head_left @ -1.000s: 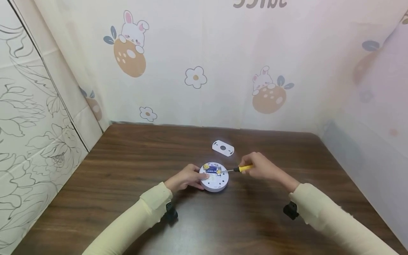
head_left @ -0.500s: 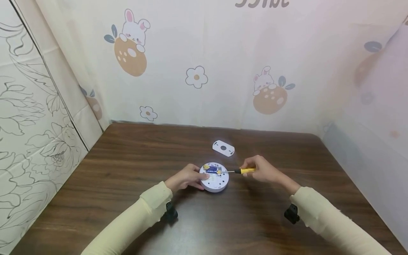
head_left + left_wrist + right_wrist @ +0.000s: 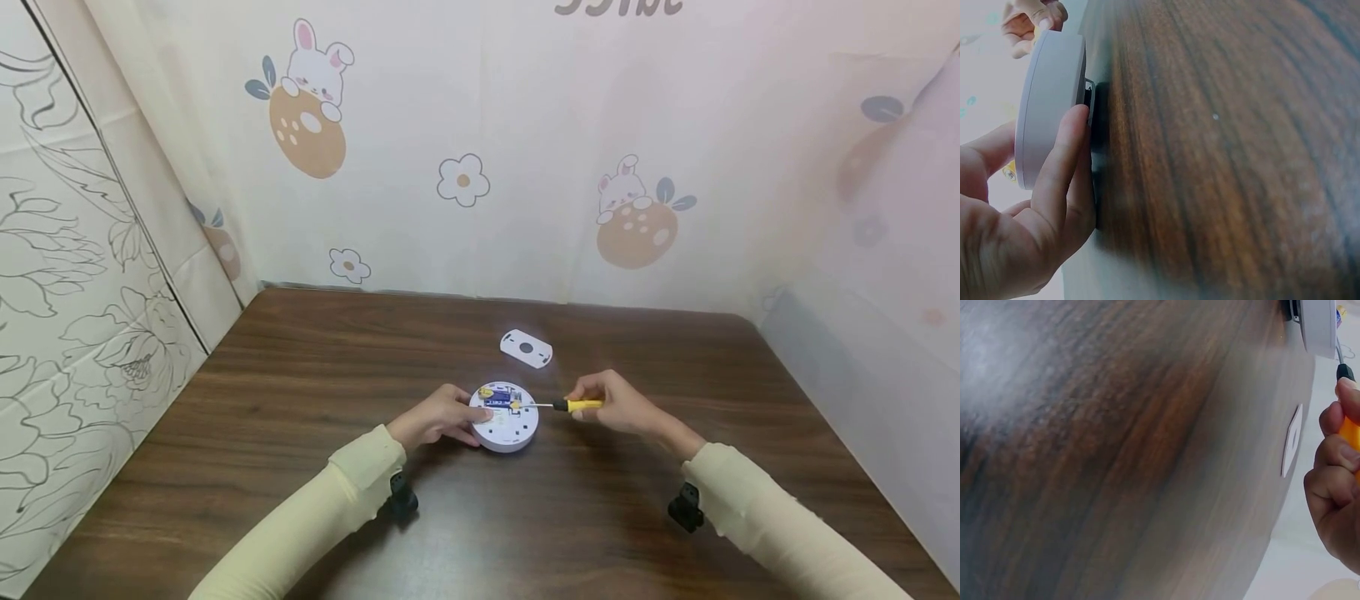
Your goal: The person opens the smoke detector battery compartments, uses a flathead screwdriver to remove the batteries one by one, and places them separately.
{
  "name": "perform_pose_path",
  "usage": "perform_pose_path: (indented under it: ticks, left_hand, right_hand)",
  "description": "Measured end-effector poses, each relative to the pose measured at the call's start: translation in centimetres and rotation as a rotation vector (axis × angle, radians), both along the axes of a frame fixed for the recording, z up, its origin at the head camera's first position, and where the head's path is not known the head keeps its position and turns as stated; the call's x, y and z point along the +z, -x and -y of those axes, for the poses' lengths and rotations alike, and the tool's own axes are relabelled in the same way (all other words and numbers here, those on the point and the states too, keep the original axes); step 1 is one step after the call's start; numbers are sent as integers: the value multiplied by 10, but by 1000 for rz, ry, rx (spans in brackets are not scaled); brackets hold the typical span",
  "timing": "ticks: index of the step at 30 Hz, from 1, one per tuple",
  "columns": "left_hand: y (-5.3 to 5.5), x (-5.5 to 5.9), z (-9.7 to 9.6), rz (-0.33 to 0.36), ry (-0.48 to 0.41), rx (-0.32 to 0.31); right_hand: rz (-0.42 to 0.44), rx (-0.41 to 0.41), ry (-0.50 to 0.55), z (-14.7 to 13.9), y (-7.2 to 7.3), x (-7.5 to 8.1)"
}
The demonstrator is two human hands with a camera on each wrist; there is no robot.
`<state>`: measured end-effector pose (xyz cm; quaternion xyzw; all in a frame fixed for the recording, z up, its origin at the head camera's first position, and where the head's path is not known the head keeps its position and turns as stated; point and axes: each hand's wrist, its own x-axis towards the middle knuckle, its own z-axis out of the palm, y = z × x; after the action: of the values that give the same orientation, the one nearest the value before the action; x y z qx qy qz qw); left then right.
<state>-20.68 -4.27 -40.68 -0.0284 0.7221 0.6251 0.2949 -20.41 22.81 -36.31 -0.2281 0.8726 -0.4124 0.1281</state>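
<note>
My left hand (image 3: 441, 414) grips a round white device (image 3: 504, 435) at its left edge, thumb on the top face and fingers beneath, as the left wrist view shows. In its recess lie blue-and-yellow batteries (image 3: 497, 401); I cannot tell how many. My right hand (image 3: 618, 402) holds a screwdriver (image 3: 587, 405) by its yellow-and-black handle. The shaft lies nearly level over the device's right rim, its tip at the right end of the batteries. Whether the tip touches them cannot be made out. The right wrist view catches the handle (image 3: 1350, 432) between curled fingers.
A flat white plate (image 3: 538, 357) with a dark round centre lies on the brown wooden table (image 3: 337, 350), just behind the device. A patterned curtain (image 3: 525, 233) hangs along the table's back edge, and more cloth flanks both sides.
The right hand has shifted slightly right and toward the person, and the screwdriver has swung from tilted to nearly level. The left hand and the device stay in place.
</note>
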Motion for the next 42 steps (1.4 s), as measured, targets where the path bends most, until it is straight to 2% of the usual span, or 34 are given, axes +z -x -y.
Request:
perform_pose_path:
  ticks: [10, 23, 33, 42]
  left_hand:
    - [0, 0, 0, 8, -7, 1]
    - [-1, -1, 2, -2, 1, -7]
    - [-1, -1, 2, 6, -5, -3]
    - [-1, -2, 2, 7, -10, 1]
  right_hand:
    - [30, -34, 40, -12, 13, -31]
    - [2, 23, 88, -16, 17, -43]
    - [40, 50, 168, -19, 17, -50]
    - [49, 51, 197, -18, 17, -53]
